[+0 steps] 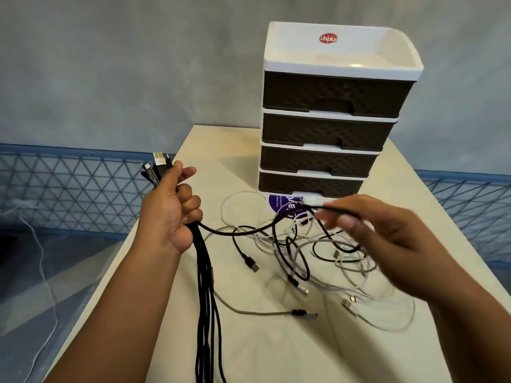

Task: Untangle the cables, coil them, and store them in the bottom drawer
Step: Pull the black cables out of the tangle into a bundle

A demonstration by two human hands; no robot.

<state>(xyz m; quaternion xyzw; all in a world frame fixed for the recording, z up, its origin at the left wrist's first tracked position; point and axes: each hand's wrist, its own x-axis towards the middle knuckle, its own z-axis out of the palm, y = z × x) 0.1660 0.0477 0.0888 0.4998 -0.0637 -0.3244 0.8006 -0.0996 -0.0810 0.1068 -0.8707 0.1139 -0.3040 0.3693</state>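
Here, the person's left hand (172, 214) grips a bundle of thin black cables (206, 299) that hangs down over the pale table (262, 355). The right hand (387, 236) pinches one black cable (334, 209), but it looks blurry. Under it, a messy pile of white and black cables (318, 258) lies on the table. Behind stands a white plastic chest with four brown drawers (329, 128), all closed.

I see both forearms bare to the frame edge, no sleeves; left hand (168, 214) and right hand (387, 239) ungloved, ringless.
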